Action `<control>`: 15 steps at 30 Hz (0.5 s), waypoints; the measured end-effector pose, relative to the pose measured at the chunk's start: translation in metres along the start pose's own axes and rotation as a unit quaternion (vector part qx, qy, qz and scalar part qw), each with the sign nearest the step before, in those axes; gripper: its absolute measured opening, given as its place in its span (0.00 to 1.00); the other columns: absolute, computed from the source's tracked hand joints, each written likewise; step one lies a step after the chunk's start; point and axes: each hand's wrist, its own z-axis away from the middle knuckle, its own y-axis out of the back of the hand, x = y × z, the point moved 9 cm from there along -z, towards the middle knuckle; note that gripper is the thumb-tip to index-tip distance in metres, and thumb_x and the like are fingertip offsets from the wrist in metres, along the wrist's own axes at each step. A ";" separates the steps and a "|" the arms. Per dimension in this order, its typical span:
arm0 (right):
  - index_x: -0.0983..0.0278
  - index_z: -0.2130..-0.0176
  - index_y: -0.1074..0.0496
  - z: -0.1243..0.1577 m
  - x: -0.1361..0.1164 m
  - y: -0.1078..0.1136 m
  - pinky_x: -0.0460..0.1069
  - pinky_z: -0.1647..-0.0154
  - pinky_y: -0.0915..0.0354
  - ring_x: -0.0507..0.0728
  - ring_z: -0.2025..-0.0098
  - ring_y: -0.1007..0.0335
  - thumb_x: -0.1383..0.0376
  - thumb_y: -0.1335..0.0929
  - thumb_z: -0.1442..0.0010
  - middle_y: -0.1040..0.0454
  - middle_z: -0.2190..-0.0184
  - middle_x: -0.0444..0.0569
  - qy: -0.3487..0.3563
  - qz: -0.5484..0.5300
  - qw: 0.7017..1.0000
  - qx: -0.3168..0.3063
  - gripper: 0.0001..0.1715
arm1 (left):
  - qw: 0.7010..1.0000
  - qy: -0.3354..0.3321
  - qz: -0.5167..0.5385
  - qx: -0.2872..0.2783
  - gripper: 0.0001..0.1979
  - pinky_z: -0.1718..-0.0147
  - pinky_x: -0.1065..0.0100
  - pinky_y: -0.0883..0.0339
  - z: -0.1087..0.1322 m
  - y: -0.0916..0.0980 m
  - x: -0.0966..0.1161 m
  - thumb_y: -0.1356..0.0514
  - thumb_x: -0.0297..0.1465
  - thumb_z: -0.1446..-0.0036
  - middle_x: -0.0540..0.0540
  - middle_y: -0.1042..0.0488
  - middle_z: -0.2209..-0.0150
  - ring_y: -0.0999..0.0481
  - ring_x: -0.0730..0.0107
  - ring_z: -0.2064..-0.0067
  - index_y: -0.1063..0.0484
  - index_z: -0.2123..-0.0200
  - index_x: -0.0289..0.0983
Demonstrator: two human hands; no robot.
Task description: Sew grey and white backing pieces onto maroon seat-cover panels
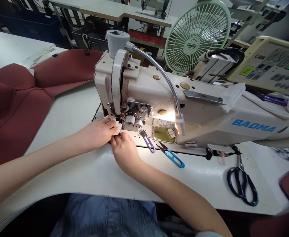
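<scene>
Left hand (101,132) and right hand (124,151), fingers tight on a small white piece (118,127), left of the frame's middle.

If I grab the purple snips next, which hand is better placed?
Probably your right hand; it's closer to the purple snips, and your left hand is farther away, beyond it. Both hands are at the white piece, though.

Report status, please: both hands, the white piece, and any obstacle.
Left hand, right hand: both on white piece, exact grip hidden. Piece by sewing machine. Purple snips near right hand, seemingly not blocking.
</scene>
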 end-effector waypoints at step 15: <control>0.67 0.53 0.26 0.011 0.025 0.019 0.53 0.52 0.39 0.57 0.51 0.34 0.70 0.37 0.32 0.25 0.52 0.52 -0.049 -0.078 0.992 0.087 0.11 | 0.990 -0.006 0.040 0.132 0.12 0.56 0.59 0.37 0.003 0.001 -0.014 0.49 0.24 0.36 0.42 0.27 0.60 0.32 0.57 0.56 0.27 0.55 0.36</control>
